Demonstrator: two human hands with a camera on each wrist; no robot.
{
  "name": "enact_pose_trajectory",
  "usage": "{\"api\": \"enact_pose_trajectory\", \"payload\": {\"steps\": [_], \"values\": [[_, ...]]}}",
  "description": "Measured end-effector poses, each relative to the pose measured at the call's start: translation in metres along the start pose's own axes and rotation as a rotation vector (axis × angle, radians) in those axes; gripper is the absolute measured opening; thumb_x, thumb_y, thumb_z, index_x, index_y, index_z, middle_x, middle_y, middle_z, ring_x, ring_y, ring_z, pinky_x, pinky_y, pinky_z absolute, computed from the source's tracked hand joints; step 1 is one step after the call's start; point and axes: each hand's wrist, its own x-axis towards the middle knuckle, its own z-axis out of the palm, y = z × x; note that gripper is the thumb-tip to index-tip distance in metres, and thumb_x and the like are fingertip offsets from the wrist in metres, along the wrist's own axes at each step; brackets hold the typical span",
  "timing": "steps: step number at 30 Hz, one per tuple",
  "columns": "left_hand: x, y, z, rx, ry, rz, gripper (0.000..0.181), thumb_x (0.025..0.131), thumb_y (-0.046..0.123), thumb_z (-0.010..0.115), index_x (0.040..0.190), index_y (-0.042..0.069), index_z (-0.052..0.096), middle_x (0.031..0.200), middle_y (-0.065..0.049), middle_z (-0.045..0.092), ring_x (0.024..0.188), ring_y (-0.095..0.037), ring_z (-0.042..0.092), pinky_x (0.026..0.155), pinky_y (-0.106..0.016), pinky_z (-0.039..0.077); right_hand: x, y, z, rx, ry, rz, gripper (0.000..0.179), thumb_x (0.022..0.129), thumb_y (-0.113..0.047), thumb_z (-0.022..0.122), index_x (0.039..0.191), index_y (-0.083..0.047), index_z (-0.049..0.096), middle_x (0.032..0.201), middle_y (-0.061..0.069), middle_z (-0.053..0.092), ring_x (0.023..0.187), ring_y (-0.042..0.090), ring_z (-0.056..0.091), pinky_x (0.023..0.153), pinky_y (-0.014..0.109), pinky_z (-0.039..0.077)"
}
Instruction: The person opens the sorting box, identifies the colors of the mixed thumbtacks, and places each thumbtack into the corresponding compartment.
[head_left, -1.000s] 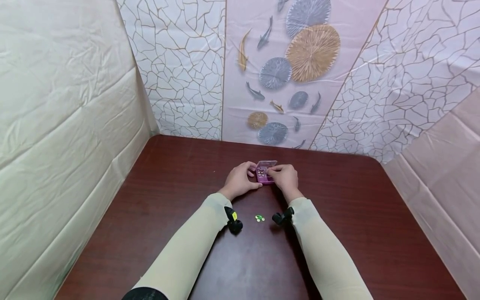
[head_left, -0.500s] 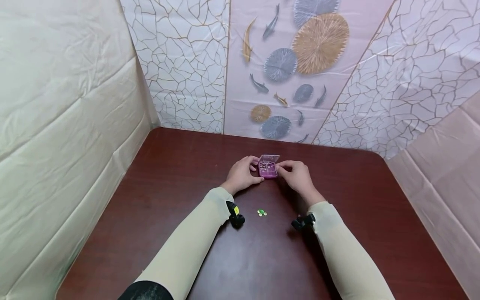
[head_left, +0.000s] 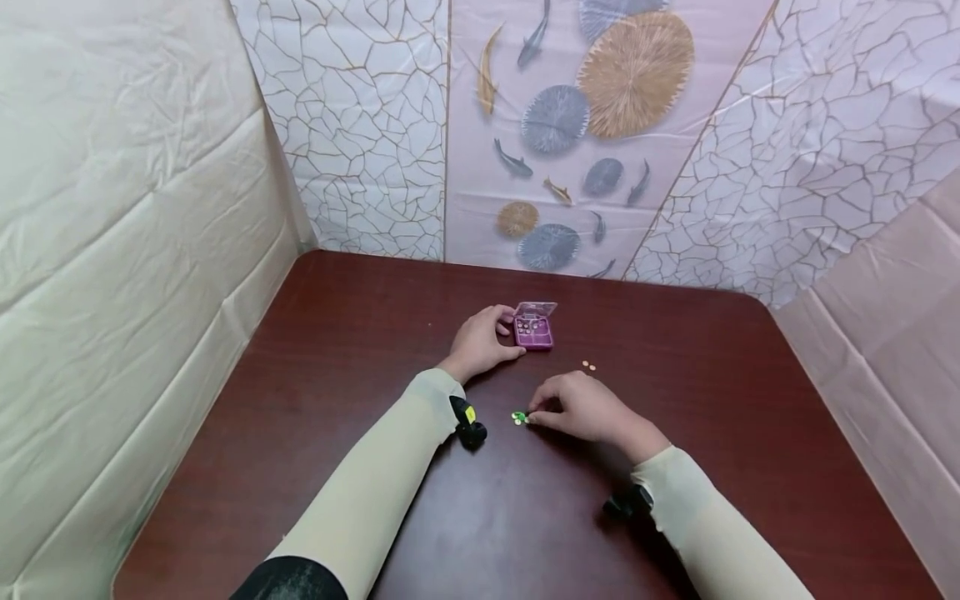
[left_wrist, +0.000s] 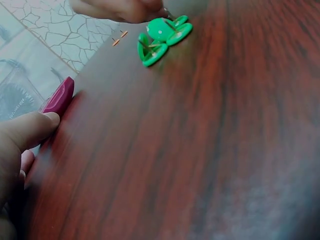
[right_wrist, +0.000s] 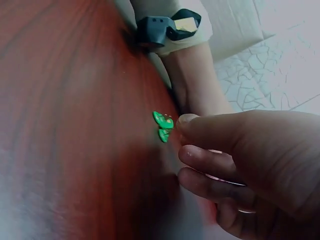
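Observation:
A small purple compartment box stands on the table with its clear lid raised. Several small pieces lie in its rear and left compartments. My left hand grips the box's left side, thumb at the front corner; in the left wrist view the thumb presses the box's edge. Green thumbtacks with round heads and pins form a little cluster nearer me. Right beside them is my right hand, its thumb and index fingertips at the cluster's edge. Whether these pinch a tack is hidden.
Two copper-coloured thumbtacks lie on the table right of the box, beyond my right hand. The dark red wooden table ends at a patterned cloth wall. Pale cloth walls border both sides.
My right hand has left the box, moving back toward me to the green tacks. Two copper-coloured tacks now show on the table right of the box. My left hand has stayed at the box.

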Motion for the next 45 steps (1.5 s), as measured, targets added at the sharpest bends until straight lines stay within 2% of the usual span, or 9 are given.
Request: {"api": "enact_pose_trajectory", "payload": {"steps": [10,17,21,24,28,31,36,40,45], "values": [[-0.004,0.000,0.000,-0.005,-0.007,0.005,0.075,0.088,0.040,0.096,0.150,0.015,0.060,0.136,0.003,0.068,0.110,-0.009,0.069,0.100,-0.035,0.056,-0.002,-0.006,0.010,-0.118,0.034,0.037,0.010,0.096,-0.026,0.088,0.090,-0.031,0.081,0.087,-0.022,0.069,0.080,0.004,0.066,0.074,0.037,0.059],[-0.006,0.002,-0.002,-0.003,0.003,-0.013,0.075,0.088,0.038,0.096,0.150,0.015,0.061,0.135,0.003,0.068,0.110,-0.009,0.069,0.101,-0.034,0.055,-0.002,-0.005,0.010,-0.137,0.037,0.033,0.011,0.095,-0.025,0.086,0.089,-0.031,0.079,0.086,-0.022,0.065,0.073,0.003,0.058,0.068,0.032,0.053],[-0.003,0.002,-0.001,0.000,0.005,0.001,0.075,0.088,0.039,0.096,0.149,0.015,0.061,0.135,0.004,0.069,0.109,-0.009,0.069,0.100,-0.034,0.055,-0.002,0.002,0.005,-0.133,0.089,0.054,0.014,0.095,-0.023,0.084,0.087,-0.031,0.076,0.085,-0.021,0.065,0.074,0.003,0.060,0.070,0.033,0.055],[-0.002,0.003,0.000,-0.002,0.007,0.009,0.075,0.087,0.039,0.097,0.149,0.015,0.061,0.134,0.004,0.069,0.109,-0.008,0.069,0.100,-0.033,0.055,0.001,0.011,-0.005,-0.119,0.158,0.126,0.013,0.095,-0.022,0.083,0.088,-0.030,0.076,0.087,-0.017,0.068,0.078,0.007,0.065,0.073,0.039,0.059],[-0.002,0.003,0.000,-0.001,0.000,0.005,0.076,0.087,0.040,0.097,0.149,0.015,0.061,0.134,0.004,0.069,0.109,-0.008,0.069,0.100,-0.033,0.055,0.011,0.027,-0.020,-0.104,0.235,0.290,0.009,0.098,-0.025,0.082,0.091,-0.027,0.077,0.086,-0.010,0.070,0.077,0.014,0.065,0.071,0.044,0.057],[-0.004,0.003,-0.001,-0.006,0.004,-0.004,0.076,0.087,0.039,0.097,0.149,0.015,0.061,0.134,0.004,0.069,0.109,-0.009,0.069,0.100,-0.034,0.056,0.023,0.039,-0.024,-0.079,0.282,0.384,0.008,0.101,-0.025,0.080,0.093,-0.023,0.079,0.092,-0.002,0.072,0.082,0.021,0.067,0.074,0.047,0.058],[-0.005,-0.001,-0.001,-0.008,0.005,-0.009,0.075,0.086,0.039,0.097,0.148,0.016,0.062,0.134,0.004,0.069,0.109,-0.009,0.069,0.099,-0.034,0.056,0.045,0.055,-0.022,-0.001,0.362,0.467,0.010,0.104,-0.021,0.075,0.097,-0.016,0.080,0.101,0.006,0.077,0.095,0.028,0.072,0.087,0.051,0.059],[-0.005,-0.001,0.001,-0.008,0.000,0.009,0.075,0.087,0.040,0.097,0.148,0.015,0.062,0.133,0.003,0.069,0.109,-0.009,0.070,0.099,-0.033,0.056,0.059,0.061,-0.019,0.010,0.406,0.524,0.011,0.105,-0.023,0.073,0.099,-0.016,0.079,0.098,0.005,0.077,0.088,0.030,0.068,0.082,0.051,0.056],[-0.003,0.001,0.000,-0.010,0.009,0.020,0.074,0.086,0.040,0.097,0.147,0.016,0.063,0.133,0.004,0.070,0.108,-0.008,0.070,0.098,-0.033,0.057,0.071,0.067,-0.016,-0.019,0.415,0.589,0.013,0.105,-0.025,0.071,0.102,-0.017,0.081,0.098,0.005,0.078,0.083,0.031,0.067,0.077,0.051,0.055]]}}
